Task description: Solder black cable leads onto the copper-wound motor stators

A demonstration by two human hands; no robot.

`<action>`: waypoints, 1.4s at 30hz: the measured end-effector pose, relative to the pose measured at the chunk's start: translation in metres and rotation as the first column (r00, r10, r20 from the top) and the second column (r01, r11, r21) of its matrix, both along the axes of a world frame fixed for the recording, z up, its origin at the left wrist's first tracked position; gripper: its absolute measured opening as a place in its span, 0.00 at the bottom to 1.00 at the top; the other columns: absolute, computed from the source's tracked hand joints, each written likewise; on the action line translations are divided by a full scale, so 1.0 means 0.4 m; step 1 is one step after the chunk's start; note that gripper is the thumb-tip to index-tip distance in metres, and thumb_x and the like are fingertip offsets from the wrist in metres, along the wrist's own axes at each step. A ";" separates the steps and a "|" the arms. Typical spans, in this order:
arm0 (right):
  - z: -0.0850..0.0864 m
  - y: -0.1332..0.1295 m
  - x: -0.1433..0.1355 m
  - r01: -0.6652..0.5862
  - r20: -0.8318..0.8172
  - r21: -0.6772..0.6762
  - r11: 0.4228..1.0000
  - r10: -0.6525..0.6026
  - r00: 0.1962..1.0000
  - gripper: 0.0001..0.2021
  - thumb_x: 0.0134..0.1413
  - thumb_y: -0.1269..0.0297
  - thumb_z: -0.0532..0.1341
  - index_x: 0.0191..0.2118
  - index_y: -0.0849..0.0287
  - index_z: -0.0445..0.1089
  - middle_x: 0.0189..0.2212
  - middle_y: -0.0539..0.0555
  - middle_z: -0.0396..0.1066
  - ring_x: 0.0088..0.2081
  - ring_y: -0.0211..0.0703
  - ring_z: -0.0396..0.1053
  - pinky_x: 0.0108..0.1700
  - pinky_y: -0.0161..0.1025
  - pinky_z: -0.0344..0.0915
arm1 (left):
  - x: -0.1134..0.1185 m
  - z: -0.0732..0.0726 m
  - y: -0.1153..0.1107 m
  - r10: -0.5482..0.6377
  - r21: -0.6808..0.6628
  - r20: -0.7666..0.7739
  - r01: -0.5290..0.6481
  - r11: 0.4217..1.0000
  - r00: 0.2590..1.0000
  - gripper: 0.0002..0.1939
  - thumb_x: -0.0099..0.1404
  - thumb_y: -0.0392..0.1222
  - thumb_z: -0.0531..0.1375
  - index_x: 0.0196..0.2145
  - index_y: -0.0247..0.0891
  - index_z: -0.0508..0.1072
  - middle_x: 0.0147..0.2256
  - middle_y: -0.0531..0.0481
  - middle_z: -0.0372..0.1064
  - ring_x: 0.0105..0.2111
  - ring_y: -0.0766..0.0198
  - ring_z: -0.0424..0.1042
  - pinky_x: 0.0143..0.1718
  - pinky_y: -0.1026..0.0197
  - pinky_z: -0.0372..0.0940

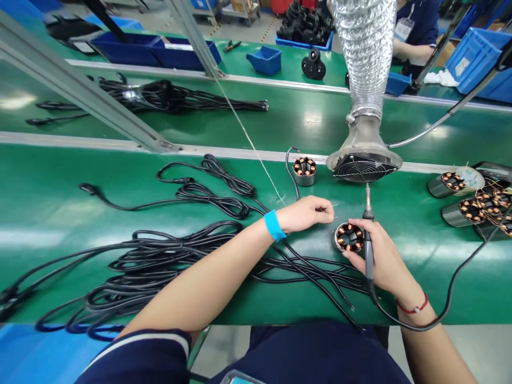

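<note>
My left hand [310, 212], above a blue wristband, pinches a thin wire whose end pokes out past the fingertips. A thin pale strand [256, 149] runs down from above to this hand's wrist. My right hand [378, 250] grips a motor stator [339, 242] with copper windings between thumb and fingers. Across the same hand lies a soldering iron [368, 253], its tip pointing away from me. The left fingertips are just left of the stator, apart from it. Behind them stands another stator [304, 178] with a black cable attached.
Coiled black cables [160, 266] cover the left of the green bench [60, 213]. A fume extractor hood [364, 154] hangs ahead of my right hand. Several stators [460, 210] stand at right, and the iron's cord [452, 298] loops there. Across the bench, a person's arm [416, 52] shows.
</note>
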State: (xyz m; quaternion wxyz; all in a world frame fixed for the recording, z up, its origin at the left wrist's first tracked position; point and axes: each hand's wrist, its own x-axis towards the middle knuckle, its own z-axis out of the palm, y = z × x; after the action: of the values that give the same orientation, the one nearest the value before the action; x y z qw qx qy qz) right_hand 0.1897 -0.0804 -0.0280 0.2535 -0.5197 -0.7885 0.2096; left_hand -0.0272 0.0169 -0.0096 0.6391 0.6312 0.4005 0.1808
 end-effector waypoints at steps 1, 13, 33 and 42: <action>-0.009 -0.002 -0.003 0.015 -0.027 0.010 1.000 -0.015 1.000 0.28 0.54 0.61 0.64 0.59 0.55 0.56 0.50 0.61 0.70 0.50 0.55 0.71 0.50 0.58 0.71 | 0.004 0.001 0.001 0.035 -0.058 0.030 -0.033 0.998 0.999 0.08 0.56 0.40 0.61 0.22 0.34 0.68 0.21 0.57 0.62 0.23 0.72 0.56 0.27 0.67 0.52; -0.049 0.004 0.009 -0.061 -0.084 0.160 0.985 0.075 0.994 0.30 0.56 0.60 0.64 0.61 0.54 0.54 0.55 0.63 0.68 0.56 0.55 0.69 0.54 0.57 0.71 | 0.054 -0.027 -0.011 0.102 -0.204 0.248 -0.051 0.978 0.963 0.15 0.66 0.50 0.56 0.33 0.34 0.67 0.25 0.56 0.62 0.19 0.75 0.48 0.21 0.68 0.43; -0.066 -0.004 -0.009 -0.015 -0.055 0.169 0.985 0.025 0.998 0.29 0.58 0.59 0.63 0.62 0.56 0.54 0.54 0.64 0.69 0.53 0.56 0.72 0.50 0.57 0.74 | -0.068 0.019 0.026 -0.364 -0.069 -0.017 0.362 0.929 0.931 0.15 0.59 0.49 0.64 0.32 0.32 0.75 0.25 0.53 0.67 0.27 0.70 0.62 0.29 0.67 0.55; -0.062 -0.003 0.010 -0.005 -0.031 0.185 0.983 0.011 0.999 0.29 0.57 0.56 0.63 0.61 0.55 0.55 0.53 0.63 0.71 0.50 0.55 0.73 0.49 0.56 0.74 | 0.025 -0.029 -0.022 -0.111 -0.230 0.202 0.158 0.960 0.973 0.22 0.60 0.58 0.61 0.34 0.33 0.69 0.23 0.57 0.61 0.18 0.75 0.48 0.20 0.67 0.41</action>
State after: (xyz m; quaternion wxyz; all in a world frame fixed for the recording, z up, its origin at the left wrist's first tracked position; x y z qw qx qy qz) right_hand 0.1937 -0.0814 -0.0530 0.3125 -0.4873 -0.8024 0.1448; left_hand -0.0172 0.0080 -0.0214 0.7576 0.5538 0.3137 0.1448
